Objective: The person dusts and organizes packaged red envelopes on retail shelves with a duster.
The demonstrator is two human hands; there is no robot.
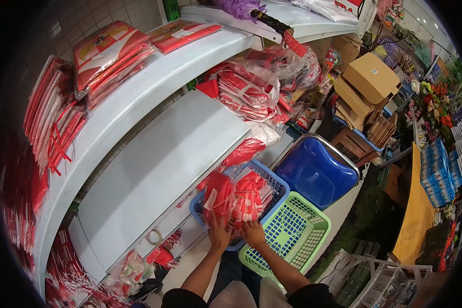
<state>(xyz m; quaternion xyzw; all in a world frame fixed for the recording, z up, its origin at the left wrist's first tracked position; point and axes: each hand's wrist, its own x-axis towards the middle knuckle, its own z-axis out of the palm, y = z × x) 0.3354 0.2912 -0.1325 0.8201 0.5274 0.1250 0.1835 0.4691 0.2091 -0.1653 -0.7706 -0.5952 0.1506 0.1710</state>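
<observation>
In front of me a blue plastic basket (278,186) holds red packets in clear plastic. My left hand (219,234) grips the lower end of a red plastic-wrapped packet (218,194) with pale lettering, tilted up at the basket's left side. My right hand (253,233) has its fingers curled over the near edge of another red and white packet (246,203) beside it. Some fingertips are hidden by the plastic. A light green basket (321,226) overlaps the blue one at the right, close to my right forearm.
A blue-seated chair (318,169) stands beyond the baskets. Grey shelves (164,143) run along the left, with stacked red packets (108,56) on top. Bagged red goods (244,90) fill the far shelf end. Cardboard boxes (372,77) stand at upper right; a tape roll (154,236) lies low left.
</observation>
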